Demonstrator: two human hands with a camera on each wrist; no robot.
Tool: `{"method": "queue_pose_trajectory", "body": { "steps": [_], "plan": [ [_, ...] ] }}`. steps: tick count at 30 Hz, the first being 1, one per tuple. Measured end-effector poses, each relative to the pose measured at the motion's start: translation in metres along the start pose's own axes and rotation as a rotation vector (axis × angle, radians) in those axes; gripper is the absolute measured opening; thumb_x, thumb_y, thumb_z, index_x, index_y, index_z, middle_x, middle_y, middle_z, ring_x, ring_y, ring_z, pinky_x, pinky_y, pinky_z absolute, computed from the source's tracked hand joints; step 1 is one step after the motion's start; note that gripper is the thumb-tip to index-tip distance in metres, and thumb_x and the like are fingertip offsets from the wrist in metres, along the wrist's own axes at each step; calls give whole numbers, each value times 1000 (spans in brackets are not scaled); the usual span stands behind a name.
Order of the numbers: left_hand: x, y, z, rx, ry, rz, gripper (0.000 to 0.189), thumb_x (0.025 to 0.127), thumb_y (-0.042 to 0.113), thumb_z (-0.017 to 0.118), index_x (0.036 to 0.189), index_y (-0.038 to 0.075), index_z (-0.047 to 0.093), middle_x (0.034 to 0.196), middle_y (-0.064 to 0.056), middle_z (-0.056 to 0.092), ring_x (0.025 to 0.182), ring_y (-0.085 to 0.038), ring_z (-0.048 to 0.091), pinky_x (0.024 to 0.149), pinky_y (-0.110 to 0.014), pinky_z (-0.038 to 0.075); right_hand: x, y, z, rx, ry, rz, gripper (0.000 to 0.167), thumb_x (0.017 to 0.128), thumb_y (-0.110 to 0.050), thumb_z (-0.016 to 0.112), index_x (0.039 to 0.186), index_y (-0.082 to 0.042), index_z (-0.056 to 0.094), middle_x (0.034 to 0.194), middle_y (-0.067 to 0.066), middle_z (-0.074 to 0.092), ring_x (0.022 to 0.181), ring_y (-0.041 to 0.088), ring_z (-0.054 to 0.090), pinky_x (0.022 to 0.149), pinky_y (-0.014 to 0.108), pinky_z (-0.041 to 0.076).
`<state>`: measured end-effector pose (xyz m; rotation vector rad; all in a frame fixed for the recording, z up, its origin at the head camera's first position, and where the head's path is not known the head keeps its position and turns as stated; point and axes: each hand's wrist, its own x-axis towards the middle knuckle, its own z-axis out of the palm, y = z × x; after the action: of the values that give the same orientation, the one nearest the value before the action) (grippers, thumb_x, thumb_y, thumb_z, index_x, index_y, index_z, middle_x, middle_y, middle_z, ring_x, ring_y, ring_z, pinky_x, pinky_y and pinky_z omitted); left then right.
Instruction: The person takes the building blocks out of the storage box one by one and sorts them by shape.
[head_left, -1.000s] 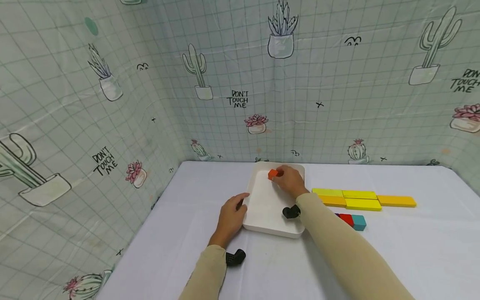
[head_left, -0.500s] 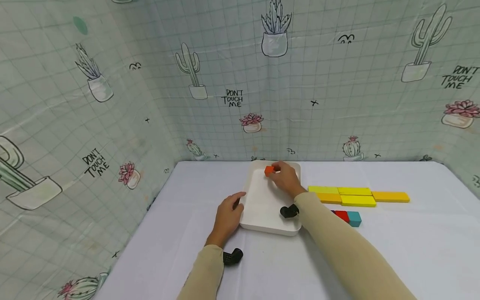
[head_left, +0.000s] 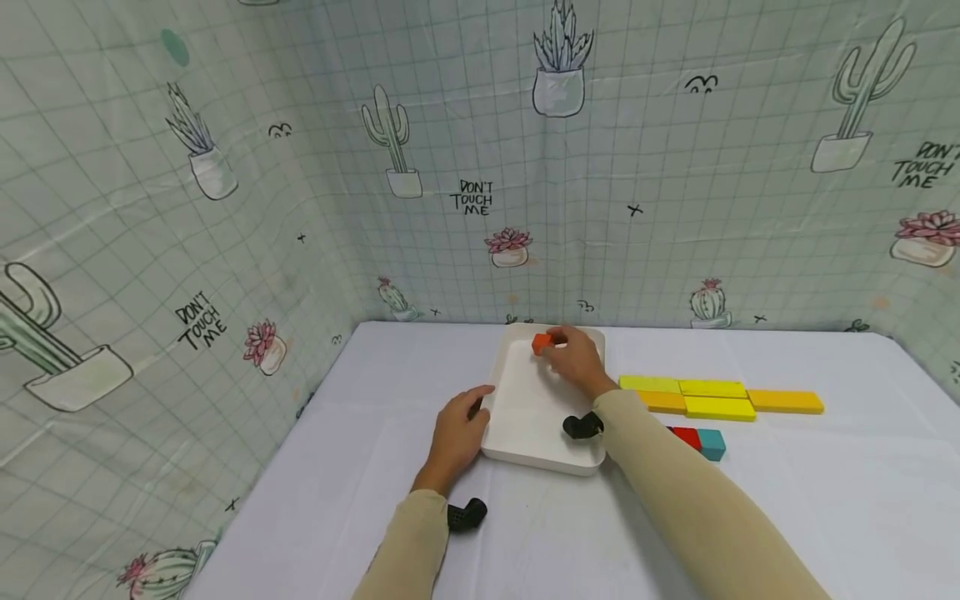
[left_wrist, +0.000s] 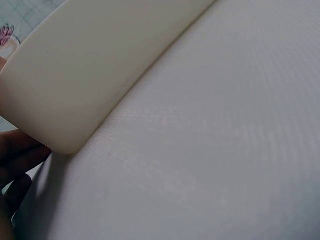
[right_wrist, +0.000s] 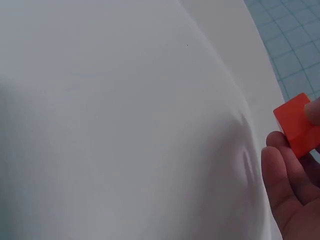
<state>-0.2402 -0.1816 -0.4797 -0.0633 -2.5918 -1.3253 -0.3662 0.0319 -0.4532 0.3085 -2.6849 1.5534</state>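
My right hand (head_left: 575, 360) pinches an orange cube (head_left: 542, 344) between thumb and fingers above the far end of a shallow white tray (head_left: 517, 417). In the right wrist view the orange cube (right_wrist: 296, 125) sits tilted in the fingertips, by the tray's wall. My left hand (head_left: 455, 429) rests against the tray's left side, its fingers loosely bent. The left wrist view shows fingers (left_wrist: 22, 150) touching the tray's outer wall (left_wrist: 95, 65) near a corner; most of that hand lies outside this view.
Yellow and orange flat blocks (head_left: 720, 408) lie in two rows right of the tray. Nearer, a red block (head_left: 686, 437) and a teal block (head_left: 712, 445) stand in a line, partly hidden by the right sleeve (head_left: 675, 475). A patterned cloth (head_left: 637, 250) hangs behind the white table (head_left: 825, 492).
The whole head view shifts slightly left, then partly back. Both hands, the orange cube and the tray keep about the same places relative to each other.
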Motion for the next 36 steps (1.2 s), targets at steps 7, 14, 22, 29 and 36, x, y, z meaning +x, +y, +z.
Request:
{"method": "queue_pose_trajectory", "body": {
  "steps": [7,14,22,29,36],
  "plan": [
    [-1,0,-1,16,7,16,37,98,13,55,133,17,66,132,-7,63,128,-25,55,106,-46,44,-3,-10,-5,236,5,12,49,96,-17,61,140,3,52,128,19,59,100,33,68,85,36,58],
    [0,-1,0,51,17,33,37,98,13,54,133,19,66,131,-5,64,127,-25,55,107,-46,43,-24,-39,-31,404,-28,-24,49,97,-15,62,141,3,50,127,20,59,106,35,67,85,36,58],
    [1,-1,-1,20,4,14,37,99,15,54,133,19,66,134,-5,62,129,-24,53,108,-46,42,-61,-45,-68,380,-58,-45,49,99,-25,64,140,0,53,127,20,59,104,37,66,86,37,58],
    [1,-2,-3,8,-2,-8,37,99,14,54,134,20,65,135,-6,61,131,-25,52,109,-46,41,-82,-30,-90,364,-35,-46,51,100,-28,63,142,-2,51,129,18,56,104,31,67,85,31,58],
    [2,-1,1,11,-3,-12,37,99,14,54,134,19,66,135,-5,61,131,-24,51,109,-45,41,-110,-18,-118,319,-11,-40,55,101,-33,61,146,-6,49,134,17,56,102,21,68,86,25,56]
  ]
}}
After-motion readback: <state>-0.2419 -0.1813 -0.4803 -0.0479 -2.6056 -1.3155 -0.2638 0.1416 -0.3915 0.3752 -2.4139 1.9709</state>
